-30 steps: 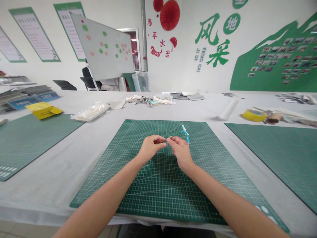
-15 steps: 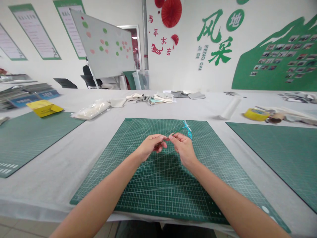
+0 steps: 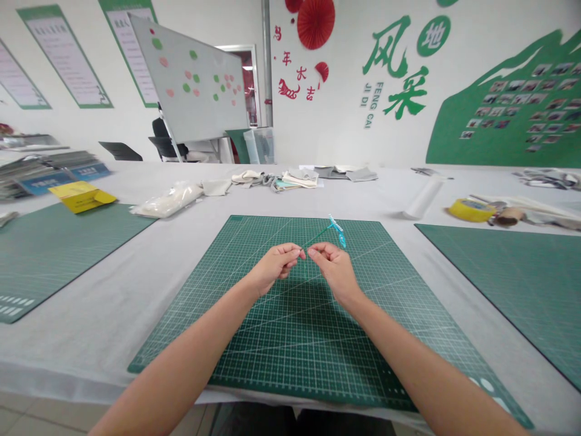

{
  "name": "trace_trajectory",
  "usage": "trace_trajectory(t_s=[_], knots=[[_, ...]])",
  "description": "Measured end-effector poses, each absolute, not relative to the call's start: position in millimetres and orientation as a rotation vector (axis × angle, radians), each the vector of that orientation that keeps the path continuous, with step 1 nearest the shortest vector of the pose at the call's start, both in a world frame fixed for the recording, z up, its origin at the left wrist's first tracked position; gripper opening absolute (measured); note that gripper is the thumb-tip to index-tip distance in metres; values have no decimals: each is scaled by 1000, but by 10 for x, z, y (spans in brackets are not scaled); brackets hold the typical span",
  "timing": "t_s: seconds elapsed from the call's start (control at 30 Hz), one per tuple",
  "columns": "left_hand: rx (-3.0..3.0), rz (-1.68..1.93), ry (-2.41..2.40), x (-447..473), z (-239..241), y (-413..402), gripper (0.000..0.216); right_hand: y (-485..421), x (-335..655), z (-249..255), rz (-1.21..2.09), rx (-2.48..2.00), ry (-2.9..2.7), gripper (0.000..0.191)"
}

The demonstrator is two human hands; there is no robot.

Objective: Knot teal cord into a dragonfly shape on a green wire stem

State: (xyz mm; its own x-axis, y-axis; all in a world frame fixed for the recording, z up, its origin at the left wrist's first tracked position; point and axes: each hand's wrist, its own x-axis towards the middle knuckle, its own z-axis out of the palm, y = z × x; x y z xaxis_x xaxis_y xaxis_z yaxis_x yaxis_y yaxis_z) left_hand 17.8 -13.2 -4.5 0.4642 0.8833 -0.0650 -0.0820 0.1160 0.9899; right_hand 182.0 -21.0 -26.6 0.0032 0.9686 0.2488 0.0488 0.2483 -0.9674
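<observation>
Both my hands are raised over the middle green cutting mat (image 3: 290,339). My left hand (image 3: 275,268) pinches the near end of a thin green stem (image 3: 316,237) between thumb and forefinger. The stem slants up and to the right to a small turquoise beaded piece (image 3: 336,228) at its far tip. My right hand (image 3: 333,266) is closed in a pinch just right of the left fingertips, close to the stem; whether it grips the stem is unclear.
Two more green mats lie at the left (image 3: 49,248) and right (image 3: 508,272). A yellow box (image 3: 82,197), a plastic bag (image 3: 166,203), folded fabric (image 3: 290,178), a white roll (image 3: 422,198) and yellow tape (image 3: 469,209) sit farther back. A whiteboard (image 3: 195,91) stands behind the table.
The stem has tilted: its beaded tip has risen and shifted slightly left. Both hands stay pinched near its lower end and have moved a little apart.
</observation>
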Motion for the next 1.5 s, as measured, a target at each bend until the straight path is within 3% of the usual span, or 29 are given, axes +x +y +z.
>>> trace_trajectory(t_s=[0.43,0.67,1.0,1.2,1.5], knots=[[1301,876,891,148,-30,-102,24,-281,1839,-181,600,-1208,-1627,20],[1406,910,1044,151,-35,-85,23,-334,1864,-125,183,-1280,-1923,15],[1837,820,1124,131,-64,-92,23,-312,2037,-31,-427,-1125,-2161,27],[1917,648,1038,85,-59,-98,22,-279,2103,-24,-246,-1116,-2091,25],[2033,323,751,-27,52,-93,21,-123,2218,53,437,-1114,-1937,17]])
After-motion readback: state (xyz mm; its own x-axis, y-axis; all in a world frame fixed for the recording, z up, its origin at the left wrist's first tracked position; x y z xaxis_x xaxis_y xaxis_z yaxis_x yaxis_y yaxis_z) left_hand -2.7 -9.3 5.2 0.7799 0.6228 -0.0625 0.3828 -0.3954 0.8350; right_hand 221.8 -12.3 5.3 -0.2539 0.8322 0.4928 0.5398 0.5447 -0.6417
